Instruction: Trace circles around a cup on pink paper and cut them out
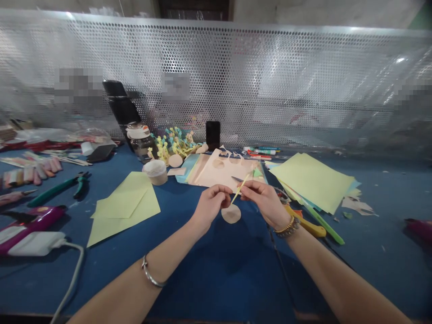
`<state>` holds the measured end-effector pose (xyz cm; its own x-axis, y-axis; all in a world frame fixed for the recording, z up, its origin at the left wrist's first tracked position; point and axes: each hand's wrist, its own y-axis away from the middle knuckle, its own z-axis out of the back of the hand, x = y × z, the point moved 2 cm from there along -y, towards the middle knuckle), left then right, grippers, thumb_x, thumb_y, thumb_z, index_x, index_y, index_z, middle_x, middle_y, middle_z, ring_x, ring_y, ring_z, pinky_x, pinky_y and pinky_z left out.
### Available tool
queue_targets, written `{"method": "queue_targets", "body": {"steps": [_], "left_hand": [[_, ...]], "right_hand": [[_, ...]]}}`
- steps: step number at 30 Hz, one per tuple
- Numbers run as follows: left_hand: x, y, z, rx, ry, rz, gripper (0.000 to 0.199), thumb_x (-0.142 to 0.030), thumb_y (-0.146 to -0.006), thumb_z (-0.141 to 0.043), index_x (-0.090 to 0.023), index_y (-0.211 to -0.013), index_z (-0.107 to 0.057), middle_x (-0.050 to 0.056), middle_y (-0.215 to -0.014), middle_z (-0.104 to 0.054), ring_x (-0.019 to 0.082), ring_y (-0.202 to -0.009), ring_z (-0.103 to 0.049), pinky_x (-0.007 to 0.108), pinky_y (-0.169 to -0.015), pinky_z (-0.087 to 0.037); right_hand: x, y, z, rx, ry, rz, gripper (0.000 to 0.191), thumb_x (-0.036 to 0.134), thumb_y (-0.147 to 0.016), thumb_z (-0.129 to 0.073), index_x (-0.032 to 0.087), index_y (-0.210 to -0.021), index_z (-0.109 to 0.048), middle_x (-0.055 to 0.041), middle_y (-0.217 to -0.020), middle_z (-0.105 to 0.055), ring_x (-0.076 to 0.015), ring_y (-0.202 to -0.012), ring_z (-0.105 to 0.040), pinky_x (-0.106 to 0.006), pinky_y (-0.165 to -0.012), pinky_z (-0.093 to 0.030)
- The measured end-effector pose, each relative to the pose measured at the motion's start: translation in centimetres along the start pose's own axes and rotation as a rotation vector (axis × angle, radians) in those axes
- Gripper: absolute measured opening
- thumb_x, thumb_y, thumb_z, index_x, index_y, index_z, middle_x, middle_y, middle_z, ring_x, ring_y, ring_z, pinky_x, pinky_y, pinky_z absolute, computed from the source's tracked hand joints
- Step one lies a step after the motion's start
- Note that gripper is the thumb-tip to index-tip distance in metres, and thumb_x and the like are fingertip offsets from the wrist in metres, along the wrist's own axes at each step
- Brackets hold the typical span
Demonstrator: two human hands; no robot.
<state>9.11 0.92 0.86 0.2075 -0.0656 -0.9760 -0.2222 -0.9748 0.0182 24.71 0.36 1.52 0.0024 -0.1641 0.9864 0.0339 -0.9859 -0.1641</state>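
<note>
A thin yellow strip slants between my two hands above the blue table. My right hand pinches it near its middle, thumb against fingers. The fingers of my left hand are drawn together at the strip's lower end; their exact contact is partly hidden. Just below the fingertips is a round beige paper disc; whether it touches the strip I cannot tell. A pointed grey metal tip shows beside my right fingers, its other end hidden.
Beige sheets with cut-out holes lie ahead. Yellow papers are stacked right, near a yellow handle and green tool. Left are a white tub, yellow sheets, pliers and a cabled white plug.
</note>
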Motion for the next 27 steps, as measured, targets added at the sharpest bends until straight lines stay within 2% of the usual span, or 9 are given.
{"method": "queue_targets", "body": {"steps": [3, 8, 12, 15, 17, 20, 23, 27], "left_hand": [[0.05, -0.04, -0.02, -0.002, 0.016, 0.005, 0.016, -0.011, -0.066, -0.049, -0.014, -0.073, -0.063, -0.003, -0.060, -0.057, 0.007, -0.054, -0.049, 0.020, -0.057, -0.041], [0.09, -0.18, 0.08, -0.054, 0.014, -0.031, 0.019, -0.013, -0.068, -0.060, -0.014, -0.084, -0.069, 0.002, -0.079, -0.070, 0.010, -0.068, -0.061, 0.024, -0.069, -0.048], [0.19, -0.25, 0.30, -0.076, 0.056, -0.017, 0.023, -0.016, -0.070, -0.066, -0.015, -0.092, -0.070, 0.006, -0.089, -0.073, 0.013, -0.076, -0.066, 0.026, -0.075, -0.050], [0.14, -0.17, 0.41, -0.098, 0.053, 0.000, 0.023, -0.022, -0.072, -0.069, -0.015, -0.094, -0.070, 0.005, -0.085, -0.073, 0.013, -0.074, -0.066, 0.026, -0.073, -0.050], [0.06, -0.06, 0.38, -0.110, 0.024, 0.004, 0.024, -0.032, -0.076, -0.067, -0.015, -0.093, -0.070, 0.004, -0.079, -0.072, 0.013, -0.071, -0.064, 0.024, -0.070, -0.049], [-0.02, 0.18, 0.04, -0.041, -0.046, 0.013, 0.031, -0.041, -0.078, -0.065, -0.015, -0.094, -0.070, 0.005, -0.081, -0.070, 0.013, -0.075, -0.062, 0.023, -0.067, -0.047], [0.10, 0.43, -0.36, 0.063, -0.119, 0.024, 0.032, -0.037, -0.073, -0.071, -0.013, -0.095, -0.070, 0.006, -0.086, -0.070, 0.015, -0.078, -0.062, 0.023, -0.069, -0.046], [0.33, 0.43, -0.42, 0.073, -0.131, -0.019, 0.029, -0.035, -0.074, -0.070, -0.009, -0.087, -0.070, 0.005, -0.076, -0.068, 0.011, -0.070, -0.058, 0.021, -0.067, -0.044]], "right_hand": [[0.16, 0.20, -0.29, 0.027, 0.011, 0.018, 0.028, 0.042, -0.073, -0.070, 0.016, -0.082, -0.069, -0.0029, -0.077, -0.064, -0.0131, -0.069, -0.055, -0.028, -0.070, -0.047], [0.19, 0.34, -0.50, 0.036, 0.032, 0.026, 0.027, 0.043, -0.073, -0.069, 0.017, -0.081, -0.068, -0.0019, -0.076, -0.064, -0.0133, -0.069, -0.055, -0.027, -0.069, -0.046], [-0.03, 0.30, -0.47, 0.048, 0.073, 0.043, 0.026, 0.043, -0.076, -0.066, 0.017, -0.080, -0.067, -0.0010, -0.072, -0.062, -0.0132, -0.068, -0.054, -0.026, -0.068, -0.044], [-0.15, 0.27, -0.45, 0.062, 0.100, 0.053, 0.025, 0.042, -0.077, -0.065, 0.016, -0.080, -0.067, -0.0003, -0.069, -0.060, -0.0128, -0.067, -0.052, -0.026, -0.066, -0.043], [-0.15, 0.26, -0.45, 0.055, 0.108, 0.052, 0.025, 0.041, -0.077, -0.065, 0.016, -0.080, -0.067, 0.0002, -0.068, -0.059, -0.0122, -0.066, -0.051, -0.025, -0.065, -0.042], [-0.10, 0.29, -0.50, 0.036, 0.095, 0.046, 0.024, 0.041, -0.076, -0.067, 0.017, -0.079, -0.067, -0.0003, -0.070, -0.061, -0.0125, -0.066, -0.052, -0.026, -0.066, -0.044], [-0.18, 0.31, -0.55, 0.044, 0.024, 0.030, 0.024, 0.041, -0.075, -0.067, 0.018, -0.080, -0.067, -0.0025, -0.079, -0.065, -0.0149, -0.073, -0.058, -0.028, -0.071, -0.047], [-0.35, 0.29, -0.40, 0.027, 0.024, 0.032, 0.022, 0.039, -0.076, -0.067, 0.018, -0.081, -0.068, -0.0021, -0.080, -0.065, -0.0136, -0.071, -0.057, -0.026, -0.070, -0.047]]}}
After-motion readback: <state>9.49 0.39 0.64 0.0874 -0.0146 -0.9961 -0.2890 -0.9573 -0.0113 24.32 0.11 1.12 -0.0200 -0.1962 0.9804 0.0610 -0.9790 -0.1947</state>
